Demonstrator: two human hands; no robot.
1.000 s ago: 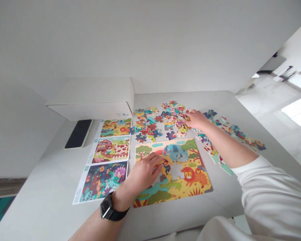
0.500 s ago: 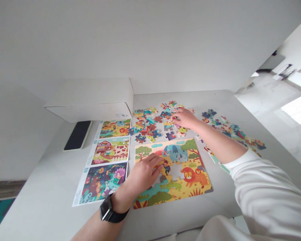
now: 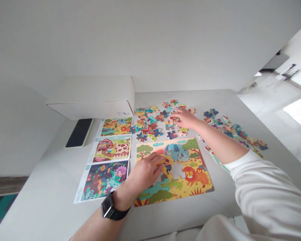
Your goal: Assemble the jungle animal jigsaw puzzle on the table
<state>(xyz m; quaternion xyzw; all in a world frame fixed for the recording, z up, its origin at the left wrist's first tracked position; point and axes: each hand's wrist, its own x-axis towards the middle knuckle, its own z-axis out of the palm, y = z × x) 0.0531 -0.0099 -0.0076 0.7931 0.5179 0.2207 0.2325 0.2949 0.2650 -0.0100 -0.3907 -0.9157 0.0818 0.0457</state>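
A nearly whole jigsaw puzzle (image 3: 188, 174) with an elephant and lions lies in front of me, with one gap near its middle. My left hand (image 3: 145, 172) rests flat on its left part, fingers stretched out, a black watch on the wrist. My right hand (image 3: 184, 118) reaches into a heap of loose puzzle pieces (image 3: 150, 125) beyond the puzzle, its fingers curled down among them; whether it holds one is hidden.
A sheet with three reference pictures (image 3: 107, 157) lies left of the puzzle. A dark phone (image 3: 79, 133) and a white box (image 3: 92, 97) sit at the back left. More loose pieces (image 3: 238, 132) are strewn at the right. The white table (image 3: 52, 187) ends near me.
My right hand has slid left across the heap of loose pieces. My left hand has stayed on the puzzle.
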